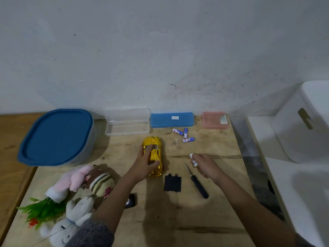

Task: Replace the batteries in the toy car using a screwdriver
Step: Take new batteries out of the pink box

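Three batteries (186, 133) loose on the tabletop (195, 220) beyond the toy car (154, 148) — left hand (145, 163) grip clamped on the car, right hand (204, 165) grip pinching a fourth battery (192, 155) — old and fresh cells could get mixed.

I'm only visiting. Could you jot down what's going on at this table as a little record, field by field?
left hand: grips the car
right hand: holds one battery
screwdriver: lying on the table, untouched
cover: black, off the car, between car and screwdriver
loose batteries: three, by the blue case
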